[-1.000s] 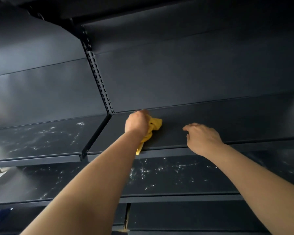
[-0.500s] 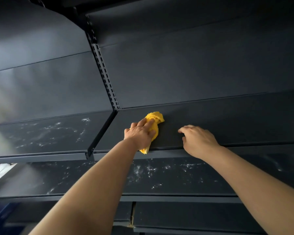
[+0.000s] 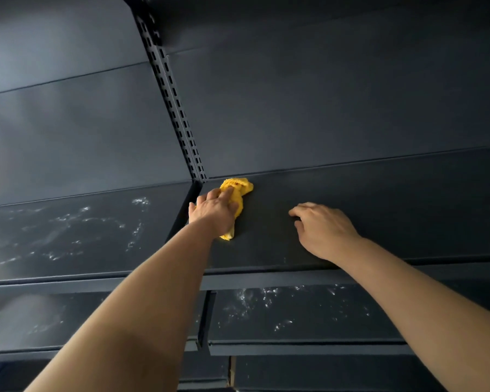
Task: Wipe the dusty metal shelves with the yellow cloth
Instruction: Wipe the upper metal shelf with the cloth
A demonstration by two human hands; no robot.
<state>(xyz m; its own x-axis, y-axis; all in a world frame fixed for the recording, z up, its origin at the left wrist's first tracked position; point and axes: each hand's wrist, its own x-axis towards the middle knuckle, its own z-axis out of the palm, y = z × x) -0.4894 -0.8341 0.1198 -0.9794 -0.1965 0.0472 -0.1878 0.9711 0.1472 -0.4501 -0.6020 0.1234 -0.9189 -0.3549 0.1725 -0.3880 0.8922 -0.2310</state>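
Observation:
A crumpled yellow cloth (image 3: pixel 239 190) lies on the dark metal shelf (image 3: pixel 379 210) near its back left corner. My left hand (image 3: pixel 214 213) presses down on the cloth with fingers stretched over it; part of the cloth pokes out below my wrist. My right hand (image 3: pixel 324 229) rests on the same shelf to the right, fingers loosely curled, holding nothing. The shelf surface around both hands looks matte and free of white dust.
The neighbouring shelf on the left (image 3: pixel 68 236) and the lower shelf (image 3: pixel 294 309) carry white dust smears. A slotted upright post (image 3: pixel 176 108) divides the two bays, with dark back panels (image 3: pixel 323 103) behind.
My left hand has pushed the cloth farther back and left, toward the shelf's rear corner by the post. The right hand has stayed on the shelf.

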